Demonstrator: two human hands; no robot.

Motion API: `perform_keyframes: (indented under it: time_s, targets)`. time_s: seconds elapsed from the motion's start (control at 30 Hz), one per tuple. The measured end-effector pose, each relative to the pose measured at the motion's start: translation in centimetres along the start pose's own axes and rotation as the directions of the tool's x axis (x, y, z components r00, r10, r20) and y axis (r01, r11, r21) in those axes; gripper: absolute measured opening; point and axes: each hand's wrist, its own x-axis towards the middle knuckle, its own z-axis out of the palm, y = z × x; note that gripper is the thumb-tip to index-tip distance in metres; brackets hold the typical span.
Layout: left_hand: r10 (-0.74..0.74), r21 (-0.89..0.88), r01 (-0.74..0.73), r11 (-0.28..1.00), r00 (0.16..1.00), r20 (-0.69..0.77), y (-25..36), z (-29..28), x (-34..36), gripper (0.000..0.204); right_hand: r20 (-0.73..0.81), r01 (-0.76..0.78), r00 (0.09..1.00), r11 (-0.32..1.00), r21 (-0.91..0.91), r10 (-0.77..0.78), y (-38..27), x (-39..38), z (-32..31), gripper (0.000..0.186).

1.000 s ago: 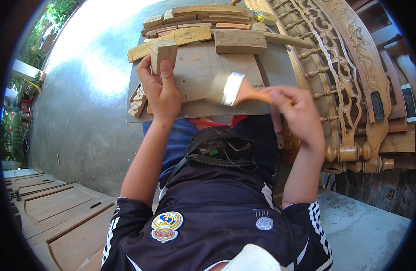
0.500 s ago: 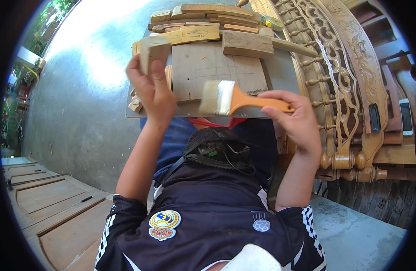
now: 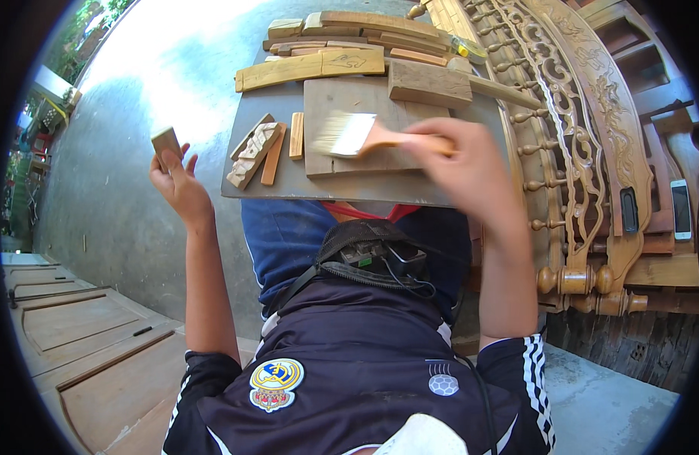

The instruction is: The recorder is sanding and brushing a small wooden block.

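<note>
A small wooden block is gripped in the fingers of my left hand, out past the left edge of the grey worktable. My right hand, blurred by motion, holds a flat paintbrush by its orange handle, bristles pointing left. The brush hovers over or touches a flat wooden board; I cannot tell which. Left of the board lie a carved wooden piece, a thin wooden strip and a short wooden stick.
Several wood pieces, including a long marked one, fill the table's far side. A thick block rests on the board. A tape measure lies at the far right, beside carved furniture holding a phone. Panelled doors lie at left.
My left hand has swung left, carrying the block away from above the table. My right hand has moved the brush slightly up and left, over the board. The small pieces at left are now uncovered.
</note>
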Motion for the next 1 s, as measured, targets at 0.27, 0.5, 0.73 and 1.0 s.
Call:
perform_keyframes:
  time_s: [0.27, 0.5, 0.73, 1.0]
  targets:
    - [-0.195, 0.101, 0.219, 0.971, 0.960, -0.202, -3.2, -7.2, -0.5, 0.044, -0.205, 0.030, 0.978, 0.998, -0.054, -0.041, -1.5, -1.9, -3.6, 0.022]
    - [-0.338, 0.134, 0.369, 0.920, 0.917, -0.211, -5.9, -9.8, -2.8, 0.046, -0.154, -0.099, 0.986, 0.960, -0.262, 0.060, -0.3, -1.2, -4.6, 0.026]
    - [-0.422, 0.127, 0.442, 0.888, 0.892, -0.160, -6.9, -7.5, -3.7, 0.049, -0.033, 0.281, 0.958, 0.952, -0.121, -0.287, -2.9, 4.1, 1.2, 0.028]
    - [-0.347, 0.281, 0.354, 0.892, 0.935, -0.076, -7.7, -9.2, -4.1, 0.051, -0.078, -0.056, 0.996, 0.965, -0.257, 0.037, -3.3, 2.4, -2.0, 0.027]
